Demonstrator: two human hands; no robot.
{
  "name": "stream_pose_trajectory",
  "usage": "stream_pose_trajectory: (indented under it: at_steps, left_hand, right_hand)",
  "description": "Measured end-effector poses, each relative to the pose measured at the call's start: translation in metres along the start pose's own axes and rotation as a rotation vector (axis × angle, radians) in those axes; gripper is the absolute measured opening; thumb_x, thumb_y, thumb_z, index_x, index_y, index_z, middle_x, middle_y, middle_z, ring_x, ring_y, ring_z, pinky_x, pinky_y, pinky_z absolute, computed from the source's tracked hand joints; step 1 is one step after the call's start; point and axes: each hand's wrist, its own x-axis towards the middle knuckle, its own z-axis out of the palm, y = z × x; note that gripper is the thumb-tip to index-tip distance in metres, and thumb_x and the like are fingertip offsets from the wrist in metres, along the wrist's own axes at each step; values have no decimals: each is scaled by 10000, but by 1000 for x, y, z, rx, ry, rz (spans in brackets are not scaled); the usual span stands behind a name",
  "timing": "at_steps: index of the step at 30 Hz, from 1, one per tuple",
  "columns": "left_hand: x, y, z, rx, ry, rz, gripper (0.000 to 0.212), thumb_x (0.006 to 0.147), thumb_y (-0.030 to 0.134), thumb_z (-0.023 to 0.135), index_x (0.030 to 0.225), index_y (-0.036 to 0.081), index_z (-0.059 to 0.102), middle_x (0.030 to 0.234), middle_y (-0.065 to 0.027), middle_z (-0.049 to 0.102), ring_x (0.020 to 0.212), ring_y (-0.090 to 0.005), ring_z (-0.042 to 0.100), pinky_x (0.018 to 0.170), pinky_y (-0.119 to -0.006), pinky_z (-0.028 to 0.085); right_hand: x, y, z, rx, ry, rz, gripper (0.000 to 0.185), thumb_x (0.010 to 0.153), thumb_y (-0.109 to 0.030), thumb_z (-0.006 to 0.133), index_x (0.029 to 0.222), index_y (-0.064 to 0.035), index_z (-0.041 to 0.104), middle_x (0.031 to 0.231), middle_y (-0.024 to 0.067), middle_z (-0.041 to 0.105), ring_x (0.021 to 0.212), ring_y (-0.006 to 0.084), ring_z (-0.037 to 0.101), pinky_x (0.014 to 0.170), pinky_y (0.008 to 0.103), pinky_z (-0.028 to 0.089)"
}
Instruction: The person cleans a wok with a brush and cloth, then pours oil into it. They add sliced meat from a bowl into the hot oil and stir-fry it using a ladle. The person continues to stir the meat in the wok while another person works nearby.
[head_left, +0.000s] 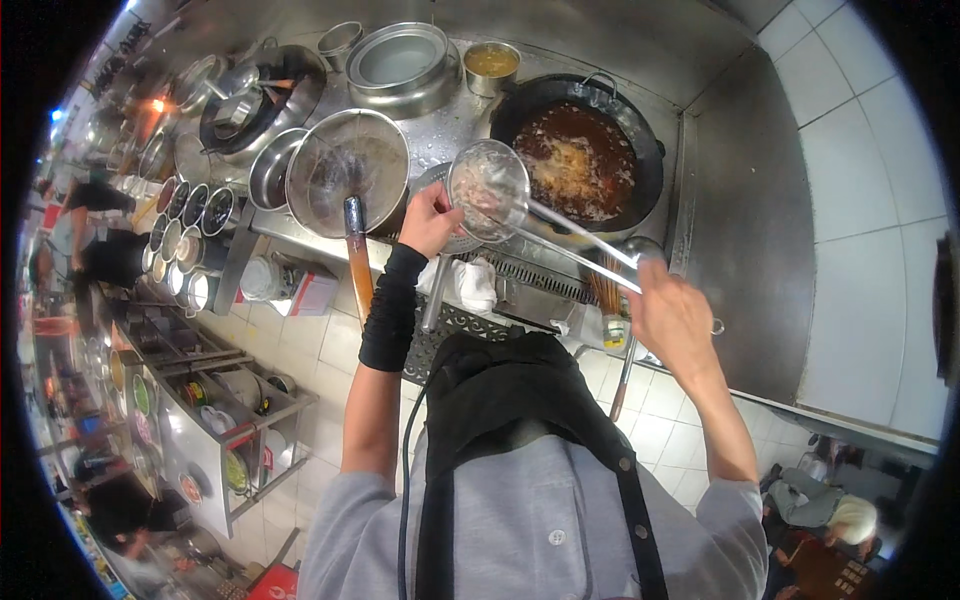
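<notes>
My left hand, with a black wristband, grips the near rim of a clear bowl with pale, wet-looking food pieces in it. The bowl is tilted beside a black wok. Two long silver rods, tongs or chopsticks, run from my right hand to the bowl; I cannot tell which they are. Dark oil fills the wok, and pale food froths in its middle. Partly hidden under the bowl is a perforated skimmer, its metal handle pointing towards me.
Left of the bowl, a large mesh strainer has a wooden handle. Behind stand a lidless metal pot and a tin of yellowish liquid. A ladle hangs over the right front edge. Several seasoning containers and people are at left.
</notes>
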Motion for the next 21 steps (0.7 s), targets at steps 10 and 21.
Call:
stream_pose_trajectory:
  at_steps: [10,21]
  left_hand:
    - [25,-28,40,-232,57,-156,188,793,-9,654,752,-14,470,689,-126,590,589,-226,660,555,-402,638]
    - [3,-43,42,-361,102,-179,214,811,-22,659,774,44,459,706,-98,588,557,-230,653,575,-393,632]
  right_hand:
    - [-36,34,11,184,83,235,203,921,-205,723,969,-9,697,844,220,689,768,405,692,707,494,513]
    - [-39,89,25,69,62,517,327,929,-280,718,1110,-8,722,926,260,721,897,444,699,787,512,532]
